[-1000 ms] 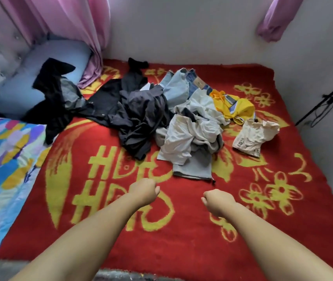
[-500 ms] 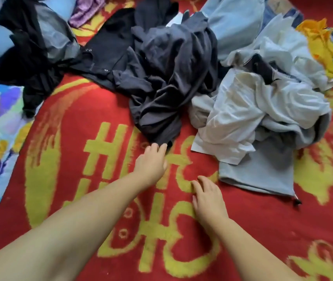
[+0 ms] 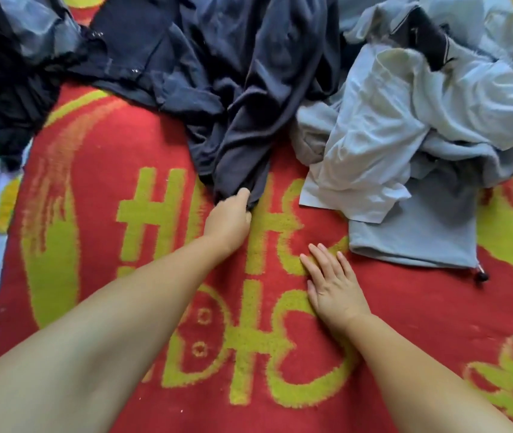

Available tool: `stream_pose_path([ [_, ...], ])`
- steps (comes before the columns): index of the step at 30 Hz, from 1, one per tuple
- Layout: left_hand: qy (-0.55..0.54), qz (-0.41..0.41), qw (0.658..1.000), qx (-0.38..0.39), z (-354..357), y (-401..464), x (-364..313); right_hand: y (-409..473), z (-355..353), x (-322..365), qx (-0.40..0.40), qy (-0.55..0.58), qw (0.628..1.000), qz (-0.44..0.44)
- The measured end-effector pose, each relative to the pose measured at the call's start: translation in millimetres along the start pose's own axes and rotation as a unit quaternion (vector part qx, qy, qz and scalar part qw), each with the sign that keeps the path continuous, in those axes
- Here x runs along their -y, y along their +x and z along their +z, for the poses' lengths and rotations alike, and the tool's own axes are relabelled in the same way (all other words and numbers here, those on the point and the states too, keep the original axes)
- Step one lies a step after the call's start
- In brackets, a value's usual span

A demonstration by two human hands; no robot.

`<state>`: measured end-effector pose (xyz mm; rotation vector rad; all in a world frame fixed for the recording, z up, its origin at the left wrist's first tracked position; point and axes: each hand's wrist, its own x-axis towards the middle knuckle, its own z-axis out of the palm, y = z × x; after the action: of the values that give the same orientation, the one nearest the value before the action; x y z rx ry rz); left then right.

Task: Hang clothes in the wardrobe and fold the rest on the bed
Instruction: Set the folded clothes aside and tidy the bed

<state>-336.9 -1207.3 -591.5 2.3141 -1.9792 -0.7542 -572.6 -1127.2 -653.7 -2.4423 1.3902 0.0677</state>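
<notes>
Head | left hand [image 3: 228, 218] grips dark garment [image 3: 242, 120] hem | right hand [image 3: 331, 281] flat on blanket [image 3: 405, 307]

Can't see my left hand [image 3: 228, 218] fingertips, they're buried in the dark garment [image 3: 249, 98], which runs off the far edge like the pale clothes [image 3: 405, 120].

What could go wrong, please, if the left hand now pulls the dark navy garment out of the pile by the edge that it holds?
The dark navy garment runs up under and beside other dark clothes, so a pull by the left hand may drag those along. The white garment lies close beside it and could be tugged or slide. The right hand rests flat on the red blanket, which may bunch up.
</notes>
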Motion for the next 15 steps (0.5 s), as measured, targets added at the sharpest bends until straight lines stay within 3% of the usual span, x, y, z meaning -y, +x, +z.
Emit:
stream_pose_path([
  [3, 0.039, 0.042, 0.996, 0.067, -16.5, -51.5, 9.0, 8.5, -23.5, -4.1, 0.164, 0.003, 0.986, 0.005],
  [6, 0.016, 0.049, 0.997, 0.060, -49.2, -102.1, 7.2, 9.0, -73.5, 10.9, 0.267, 0.100, 0.955, 0.081],
  [9, -0.022, 0.082, 0.996, 0.006, -107.0, -150.1, -13.1, -4.3, -143.3, 40.3, 0.185, 0.154, 0.967, 0.085],
  [12, -0.012, 0.135, 0.990, -0.040, -175.2, -187.5, -44.7, -9.7, -225.6, 78.7, 0.054, 0.190, 0.980, 0.012],
  [15, -0.111, 0.165, 0.976, -0.083, -244.3, -214.4, -76.0, -10.8, -310.6, 121.4, -0.030, 0.230, 0.970, -0.069],
])
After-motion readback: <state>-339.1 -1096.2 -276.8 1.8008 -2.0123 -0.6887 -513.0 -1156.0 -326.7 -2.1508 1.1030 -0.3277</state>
